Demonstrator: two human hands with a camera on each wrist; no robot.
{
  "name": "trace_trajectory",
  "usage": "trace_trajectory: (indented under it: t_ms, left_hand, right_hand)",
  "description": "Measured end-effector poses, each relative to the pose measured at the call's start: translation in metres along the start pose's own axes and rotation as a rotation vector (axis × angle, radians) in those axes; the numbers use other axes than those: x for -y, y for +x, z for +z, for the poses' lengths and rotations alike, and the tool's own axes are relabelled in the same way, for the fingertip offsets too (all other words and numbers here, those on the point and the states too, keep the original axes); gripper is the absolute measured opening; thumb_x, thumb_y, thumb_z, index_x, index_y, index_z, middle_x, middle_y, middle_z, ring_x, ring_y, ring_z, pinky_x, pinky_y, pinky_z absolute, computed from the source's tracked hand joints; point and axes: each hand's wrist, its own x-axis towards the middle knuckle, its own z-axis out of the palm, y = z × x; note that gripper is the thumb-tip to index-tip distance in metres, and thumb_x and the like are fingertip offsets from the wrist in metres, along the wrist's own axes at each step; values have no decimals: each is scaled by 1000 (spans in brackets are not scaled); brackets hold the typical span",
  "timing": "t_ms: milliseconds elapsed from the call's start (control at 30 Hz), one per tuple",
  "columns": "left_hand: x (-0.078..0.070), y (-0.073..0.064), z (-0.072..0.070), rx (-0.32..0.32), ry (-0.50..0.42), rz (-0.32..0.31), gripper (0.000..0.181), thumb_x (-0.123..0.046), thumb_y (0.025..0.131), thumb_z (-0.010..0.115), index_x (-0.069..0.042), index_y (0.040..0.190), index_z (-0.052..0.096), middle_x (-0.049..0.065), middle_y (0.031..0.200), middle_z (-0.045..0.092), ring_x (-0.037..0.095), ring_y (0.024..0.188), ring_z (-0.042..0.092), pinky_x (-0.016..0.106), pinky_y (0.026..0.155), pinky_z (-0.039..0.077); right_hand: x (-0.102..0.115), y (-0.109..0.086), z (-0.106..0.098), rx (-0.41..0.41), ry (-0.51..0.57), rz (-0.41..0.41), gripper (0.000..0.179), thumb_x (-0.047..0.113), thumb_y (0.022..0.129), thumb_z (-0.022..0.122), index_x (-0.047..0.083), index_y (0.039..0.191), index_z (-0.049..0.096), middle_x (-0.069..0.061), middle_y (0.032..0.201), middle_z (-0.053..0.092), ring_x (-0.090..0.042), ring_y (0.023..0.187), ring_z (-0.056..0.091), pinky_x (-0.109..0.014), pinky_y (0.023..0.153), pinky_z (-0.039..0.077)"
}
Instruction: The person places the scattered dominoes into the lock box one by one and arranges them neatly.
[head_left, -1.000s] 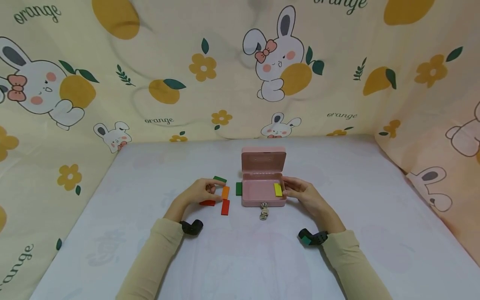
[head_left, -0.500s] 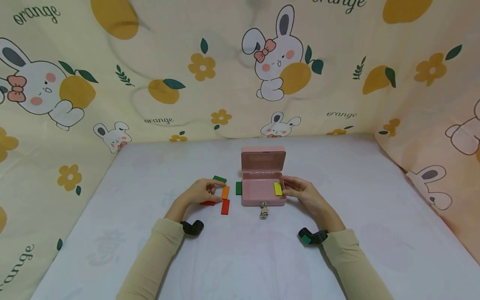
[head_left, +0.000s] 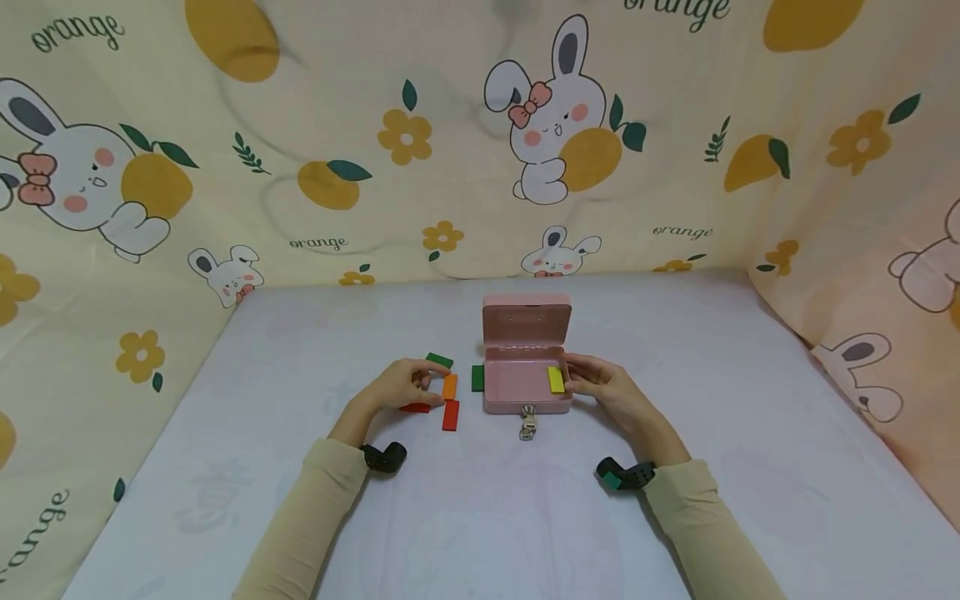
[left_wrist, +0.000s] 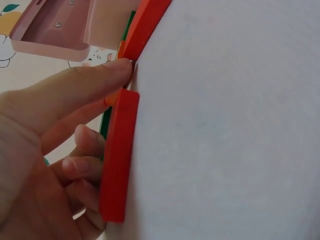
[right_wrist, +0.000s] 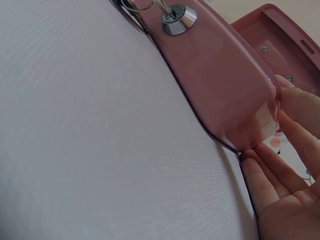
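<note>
My left hand [head_left: 405, 383] pinches a small flat orange block [head_left: 450, 387] end to end between thumb and index finger, close over the table. One red block [head_left: 450, 415] lies just in front of it. Another red block [left_wrist: 120, 155] lies under the left hand, beside the curled fingers. A green block [head_left: 439, 360] rests behind the fingertips. My right hand [head_left: 611, 387] grips the right side wall of an open pink cash box [head_left: 517, 407], fingertips at the rim and corner in the right wrist view. Inside, a yellow block [head_left: 556, 380] leans near that wall.
A second green block [head_left: 477, 377] stands against the box's left side. Keys [head_left: 528, 425] hang from the front lock [right_wrist: 179, 20]. The raised lid [head_left: 527, 321] tilts back. A patterned cloth [head_left: 450, 167] rises behind the white table [head_left: 480, 517].
</note>
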Motion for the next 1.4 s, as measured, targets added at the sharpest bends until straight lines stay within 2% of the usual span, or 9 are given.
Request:
trace_trajectory:
  t_ms: [167, 367, 700, 1000, 1067, 1133, 1233, 1267, 1400]
  left_hand:
    - [2, 0, 0, -11, -8, 12, 45, -17, 80, 77, -7, 122, 64, -2, 73, 44, 13, 68, 41, 23, 63, 32]
    - [2, -1, 2, -19, -38, -3, 45, -18, 81, 77, -9, 123, 64, -2, 74, 44, 14, 69, 41, 23, 63, 32]
    - [-2, -3, 2, -39, -52, 27, 47, -17, 80, 78, -8, 124, 63, -1, 74, 45, 14, 70, 42, 24, 64, 34]
    - [-7, -5, 4, -47, -83, 75, 45, -16, 80, 77, -5, 121, 63, 0, 75, 45, 13, 70, 41, 22, 63, 34]
    - [-8, -5, 4, -47, -78, 70, 45, -16, 80, 77, -6, 121, 63, 0, 76, 45, 13, 70, 41, 21, 63, 34]
    - [-10, -6, 4, -47, -75, 63, 45, -17, 80, 78, -6, 122, 63, 0, 76, 45, 13, 71, 41, 22, 64, 34]
    - [-12, -6, 4, -48, -73, 63, 45, -17, 80, 78, -7, 122, 63, 0, 76, 45, 13, 71, 42, 23, 65, 34]
    - [-13, -6, 4, -48, -72, 66, 45, -17, 80, 78, -7, 122, 63, 0, 76, 45, 13, 72, 42, 23, 65, 34]
    - [-16, -7, 4, -48, -78, 70, 46, -17, 80, 78, -7, 122, 63, 1, 76, 45, 14, 72, 42, 23, 67, 34]
  right_hand:
    - [-1, -1, 0, 9, 18, -16, 58, 17, 93, 63, -2, 143, 41, -22, 152, 37, 3, 121, 51, -5, 93, 42]
    - [-2, -1, 0, 15, 28, -34, 60, 16, 92, 64, -4, 143, 39, -25, 152, 35, 11, 114, 52, -4, 93, 42]
    - [-1, 0, 0, 12, 23, -21, 62, 19, 92, 64, -3, 144, 39, -23, 153, 35, 3, 122, 50, -4, 92, 41]
    - [1, -1, 0, 20, 58, -25, 59, 13, 93, 62, -6, 144, 38, -26, 152, 34, 8, 116, 51, -5, 93, 42]
    - [2, -2, 0, 18, 45, -21, 58, 13, 94, 61, -5, 144, 38, -25, 152, 34, 0, 123, 52, -5, 93, 42]
    - [3, -3, 1, 15, 37, -13, 58, 13, 94, 61, -4, 144, 38, -24, 153, 35, -15, 132, 50, -5, 93, 41]
    - [4, -4, 1, 13, 26, -11, 58, 13, 94, 61, -4, 144, 38, -24, 153, 35, -21, 137, 45, -5, 93, 41]
    - [5, -4, 1, 13, 23, -12, 58, 14, 94, 61, -4, 144, 38, -24, 153, 35, -21, 137, 45, -4, 93, 41]
    - [6, -3, 1, 16, 25, -19, 58, 13, 94, 61, -5, 144, 38, -24, 153, 35, -7, 129, 49, -5, 93, 42]
